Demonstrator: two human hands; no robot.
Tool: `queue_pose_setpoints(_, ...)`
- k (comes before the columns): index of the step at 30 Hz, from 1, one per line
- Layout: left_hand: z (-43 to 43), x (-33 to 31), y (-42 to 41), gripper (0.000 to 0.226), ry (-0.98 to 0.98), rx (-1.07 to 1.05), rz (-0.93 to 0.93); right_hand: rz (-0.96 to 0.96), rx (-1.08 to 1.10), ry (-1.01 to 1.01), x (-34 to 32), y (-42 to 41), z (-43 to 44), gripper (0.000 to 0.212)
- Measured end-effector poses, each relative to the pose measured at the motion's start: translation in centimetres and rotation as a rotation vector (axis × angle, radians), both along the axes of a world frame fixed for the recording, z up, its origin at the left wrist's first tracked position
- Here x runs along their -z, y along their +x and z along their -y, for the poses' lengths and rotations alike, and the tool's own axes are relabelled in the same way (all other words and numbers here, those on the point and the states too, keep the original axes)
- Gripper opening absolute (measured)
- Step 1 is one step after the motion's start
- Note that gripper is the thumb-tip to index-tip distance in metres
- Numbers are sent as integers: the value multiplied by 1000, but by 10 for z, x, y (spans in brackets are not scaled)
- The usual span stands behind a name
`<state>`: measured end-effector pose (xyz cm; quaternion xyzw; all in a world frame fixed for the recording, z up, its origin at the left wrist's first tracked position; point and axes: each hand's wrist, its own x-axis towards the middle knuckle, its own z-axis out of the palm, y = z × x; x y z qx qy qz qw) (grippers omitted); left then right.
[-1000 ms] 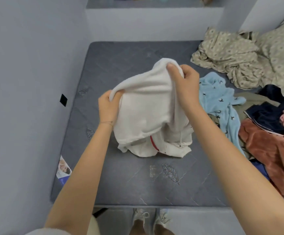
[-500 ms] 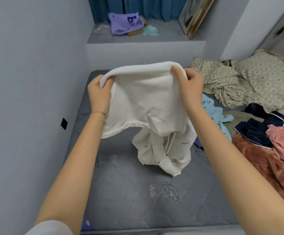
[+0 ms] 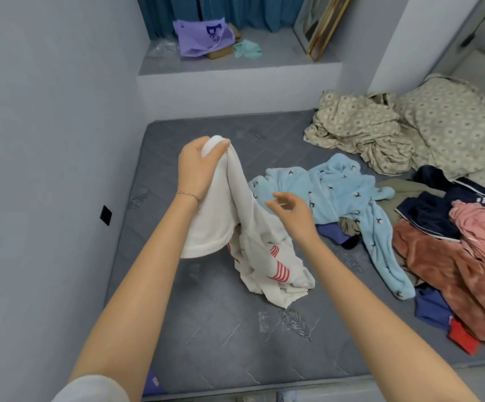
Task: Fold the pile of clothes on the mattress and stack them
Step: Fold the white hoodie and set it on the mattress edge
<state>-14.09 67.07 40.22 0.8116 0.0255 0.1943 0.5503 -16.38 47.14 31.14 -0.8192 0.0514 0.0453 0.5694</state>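
The white garment (image 3: 218, 221) hangs from the left grip (image 3: 197, 169), which is closed round its bunched top edge just left of centre frame. Its long axis slopes down and right to a crumpled, red-striped end resting on the mattress (image 3: 206, 329). The right grip (image 3: 293, 216), fingers loose and holding nothing, hovers just beside that slope, nearer the free cloth. The fabric looks soft, cream and thick.

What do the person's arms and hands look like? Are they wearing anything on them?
Both forearms are bare, and neither the left hand nor the right hand wears a glove. A thin chain bracelet circles the left wrist. A pale, whitish sleeve shows high on the left arm.
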Motion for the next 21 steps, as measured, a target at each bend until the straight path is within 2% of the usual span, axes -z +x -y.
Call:
queue_pose_setpoints(4, 0, -13, 0, 51, -8, -36, 3, -62, -129, -121, 37, -24, -14, 55)
queue_pose_setpoints(6, 1, -24, -1, 52, 1, -21, 20, -73, -158, -169, 49, -29, -26, 62)
queue_pose_setpoints(8, 1, -35, -2, 53, -36, -12, 33, -53, -147, -163, 57, -31, -36, 54)
queue_pose_setpoints(12, -6, -47, -1, 56, -131, -57, 69, 3, -6, -106, 54, -24, -42, 19)
queue_pose_setpoints(15, -20, -33, 6, 48, -85, -114, 62, 62, 16, -102, 46, -16, -38, 44)
queue_pose_setpoints(17, -34, -9, 11, 43, -7, -153, -24, 87, 16, -83, 38, -13, -36, 48)
queue_pose_setpoints(19, -47, 23, 13, 36, 159, -169, -171, 92, 19, -23, 31, -10, -34, 45)
queue_pose_setpoints(21, -51, 55, 10, 18, 222, -105, -297, 96, 8, 50, 24, -9, -36, 43)
